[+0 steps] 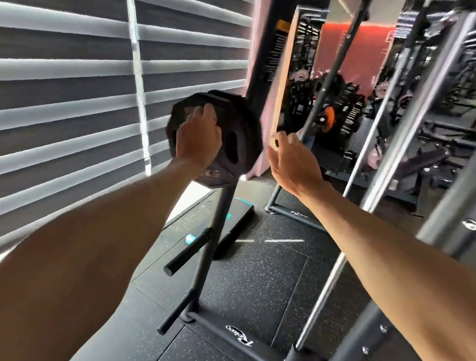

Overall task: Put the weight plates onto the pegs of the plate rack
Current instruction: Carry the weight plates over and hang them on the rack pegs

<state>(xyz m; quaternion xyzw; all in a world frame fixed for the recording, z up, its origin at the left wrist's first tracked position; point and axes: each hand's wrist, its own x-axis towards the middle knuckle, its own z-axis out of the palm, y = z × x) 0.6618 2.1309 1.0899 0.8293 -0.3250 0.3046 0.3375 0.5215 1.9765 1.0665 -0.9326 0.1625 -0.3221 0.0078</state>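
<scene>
**While left hand (198,135) is on the plate (237,142), right hand (291,160) is holding nothing**

Since the frame's pretty motion-blurred, take the fine detail with a grain of salt. The plate is black, many-sided, with "KG" on its lower edge. It sits dead centre of the frame, right up against the rack (213,237) post, about halfway up it. Its top edge looks layered, like there may be a second plate behind it, but it's too blurry to call. The hub is covered by the hand, so I can't tell if it's on a peg.

Left hand lies palm-down on the plate's face, fingers pointing up toward the upper left of it. Whether the fingertips are hooked into a grip hole or just pushing flat, I honestly can't tell.

Right hand is just right of the plate, not touching it. Its fingers are loosely bent and a bit apart, gripping nothing.

Lower down the post, two bare pegs stick out toward lower left: one (188,252) below centre, another (175,314) near the base bar (268,351), which has a white logo on it.

Blinds (62,81) fill the left side, a mirror (332,101) is at upper right, and a chrome bar (337,266) slants down the right. Speckled rubber floor (247,287) underneath.
</scene>
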